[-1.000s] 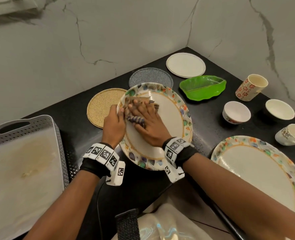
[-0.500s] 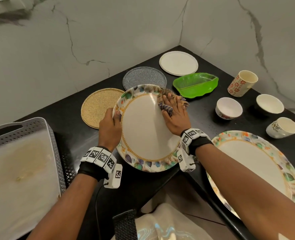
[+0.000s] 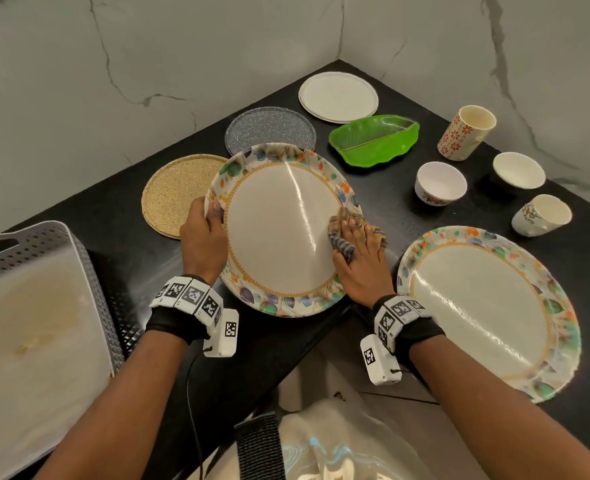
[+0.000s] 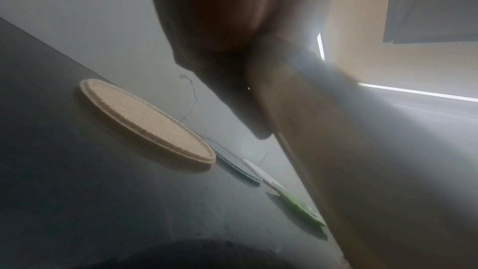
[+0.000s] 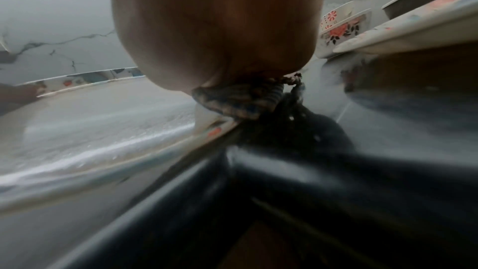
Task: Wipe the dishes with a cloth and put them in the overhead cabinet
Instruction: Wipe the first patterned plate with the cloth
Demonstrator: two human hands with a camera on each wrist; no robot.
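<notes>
Fingers of my right hand [image 3: 359,268] lie fairly straight on a bunched striped cloth [image 3: 347,233], pressing it flat against the right rim of the big floral plate [image 3: 279,230]. In the right wrist view the cloth [image 5: 232,99] sits squashed under the palm at the plate's edge. My left hand [image 3: 203,240] grips the opposite, left rim of that plate, thumb on top over the patterned border, fingers curled beneath it; the left wrist view shows little but the underside of the plate [image 4: 362,150] held clear of the table [image 4: 77,191]. The plate is tilted, its near edge towards me, above the black table [image 3: 390,209].

Just to the right of my right hand a second floral plate [image 3: 487,313] lies flat on the table. Behind the held plate I see a gold round mat [image 3: 176,195], a grey glittery plate [image 3: 269,128], a white plate [image 3: 338,97] in the corner, and a green leaf-shaped dish [image 3: 373,138]. Further right stand a tall flowered cup [image 3: 466,133], two small white bowls [image 3: 440,183] [image 3: 518,171] and a smaller patterned cup [image 3: 541,214]. At my far left sits a grey perforated tray [image 3: 89,289] with a stained white liner.
</notes>
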